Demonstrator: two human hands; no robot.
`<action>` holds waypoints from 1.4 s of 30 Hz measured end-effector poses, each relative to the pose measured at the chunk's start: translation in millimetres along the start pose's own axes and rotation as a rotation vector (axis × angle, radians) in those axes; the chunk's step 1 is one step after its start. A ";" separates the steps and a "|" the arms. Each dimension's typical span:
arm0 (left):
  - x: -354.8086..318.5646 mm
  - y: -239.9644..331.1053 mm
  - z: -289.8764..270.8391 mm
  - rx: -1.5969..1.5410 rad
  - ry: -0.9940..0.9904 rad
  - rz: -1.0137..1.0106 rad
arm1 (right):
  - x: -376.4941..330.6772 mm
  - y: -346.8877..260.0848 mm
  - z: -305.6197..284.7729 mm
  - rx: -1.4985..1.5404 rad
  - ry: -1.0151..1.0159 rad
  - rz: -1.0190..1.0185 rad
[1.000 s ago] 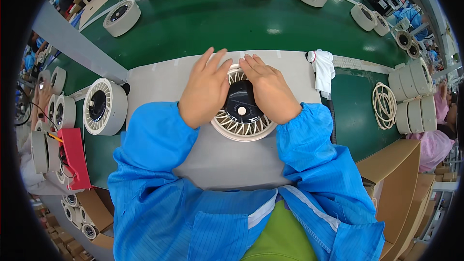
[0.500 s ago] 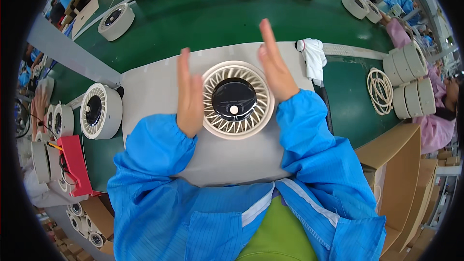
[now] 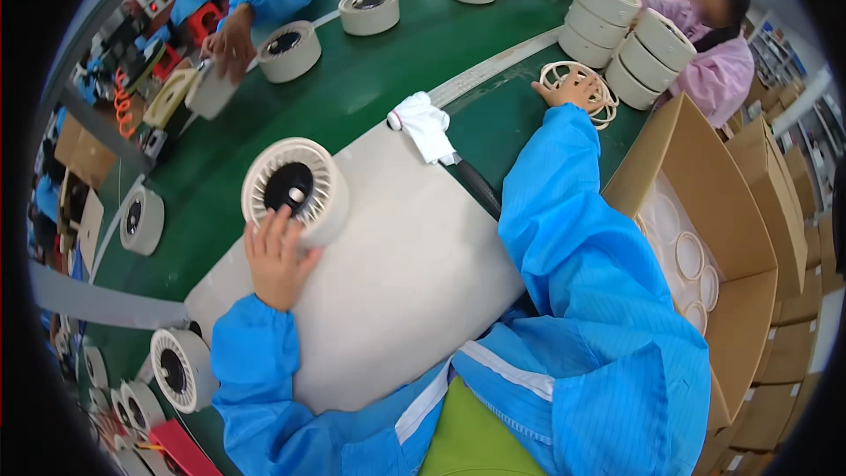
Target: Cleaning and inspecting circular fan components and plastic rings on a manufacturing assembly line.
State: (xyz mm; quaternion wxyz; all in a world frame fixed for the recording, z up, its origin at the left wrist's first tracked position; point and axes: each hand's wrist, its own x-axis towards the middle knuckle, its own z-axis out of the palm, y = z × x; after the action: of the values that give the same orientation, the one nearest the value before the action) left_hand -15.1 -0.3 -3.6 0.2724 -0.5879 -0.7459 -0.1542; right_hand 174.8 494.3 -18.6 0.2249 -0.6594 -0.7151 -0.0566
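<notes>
A round cream unit (image 3: 333, 203) with a radial slatted grille and a glossy black centre sits at the far left edge of the grey mat (image 3: 397, 273). My left hand (image 3: 280, 260) lies against its near side, fingers spread over the rim and grille. Far to the right, my right hand (image 3: 571, 91) is stretched over a loose pile of thin cream rings (image 3: 603, 110), fingers apart. Whether it grips any ring cannot be made out. A white cloth (image 3: 425, 126) wrapped around a tool with a black handle (image 3: 478, 187) lies along the mat's far right edge.
More round units stand on the green belt (image 3: 203, 203), with stacked units (image 3: 592, 22) beyond the rings. An open carton (image 3: 731, 300) holding rings is at my right. One co-worker's hand (image 3: 231, 44) handles a unit; a pink-sleeved person (image 3: 718, 70) stands behind the stacks.
My view has turned right. Both hands were raised beside the unit; now the left touches it and the right has reached out to the rings. The unit has shifted toward the mat's far left edge.
</notes>
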 end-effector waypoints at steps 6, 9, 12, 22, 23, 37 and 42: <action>37.5 -91.6 50.7 0.143 0.043 -0.281 | -2.1 -0.3 -32.4 0.011 -0.380 0.207; 58.6 -85.4 49.6 0.331 -0.018 -0.410 | -22.9 -15.5 -41.0 -0.038 -0.506 0.161; 53.7 -85.9 50.7 0.337 0.013 -0.478 | -63.1 -47.6 -47.1 -0.058 -0.595 0.027; -7.3 -170.3 22.6 0.534 0.175 -0.952 | -53.3 -18.9 -26.0 0.341 0.092 -0.295; -16.7 -181.7 22.6 0.588 0.115 -1.044 | -82.4 -48.7 -79.7 0.292 0.060 -0.282; -53.8 -302.2 15.4 0.818 -0.309 -0.980 | -235.8 -123.9 -140.6 0.464 -1.125 -1.613; -4.3 -233.7 9.3 0.754 -0.059 -1.021 | -252.1 -141.8 -112.3 0.434 -0.667 -1.021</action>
State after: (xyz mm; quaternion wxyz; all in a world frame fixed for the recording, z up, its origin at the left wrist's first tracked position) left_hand -241.1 -59.7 7.6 0.3322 -0.0259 -0.9425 0.0247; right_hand 72.5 203.0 12.3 0.0636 -0.1583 -0.9653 0.1976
